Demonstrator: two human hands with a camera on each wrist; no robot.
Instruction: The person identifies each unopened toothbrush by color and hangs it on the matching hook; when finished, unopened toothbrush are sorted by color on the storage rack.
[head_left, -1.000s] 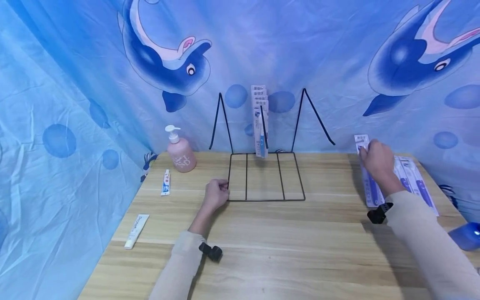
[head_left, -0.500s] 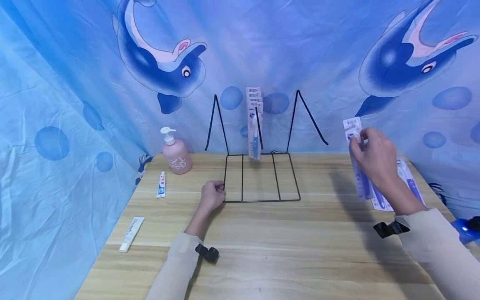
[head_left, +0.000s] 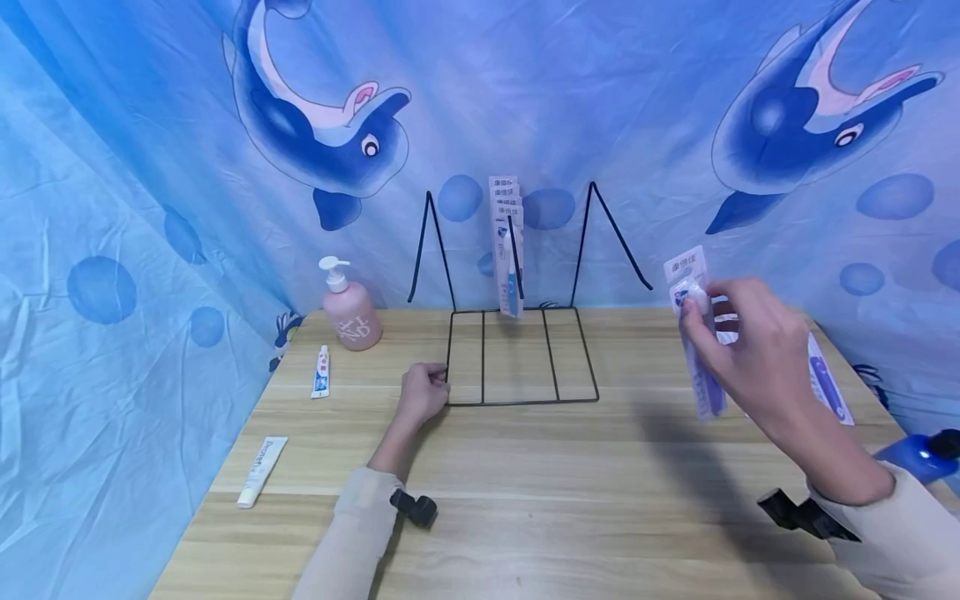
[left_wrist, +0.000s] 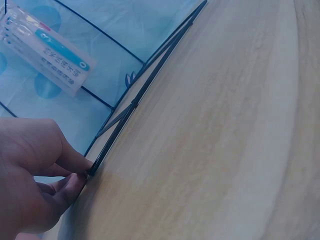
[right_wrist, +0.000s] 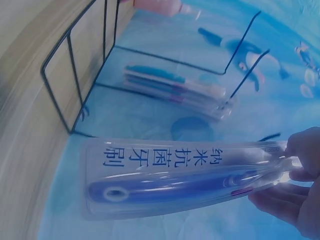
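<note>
The left hand [head_left: 424, 392] rests on the table [head_left: 525, 483], its fingers [left_wrist: 70, 162] curled and pinching the front left corner of the wire rack [head_left: 522, 357]. The right hand [head_left: 746, 346] is raised above the table's right side, fingers pinching a packaged toothbrush [head_left: 696, 333] upright.

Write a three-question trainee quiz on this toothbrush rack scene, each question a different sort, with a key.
1. True or false: the right hand holds a packaged toothbrush lifted off the wooden table.
2. Multiple choice: the left hand grips which part of the black wire rack? A. its top hook; B. its front left corner; C. its right prong.
3. Fill in: packaged toothbrushes already hang on the rack's ____ prong.

Key:
1. True; its fingers pinch the pack near the top.
2. B; the left wrist view shows fingers closed on the base wire.
3. Middle.
</note>
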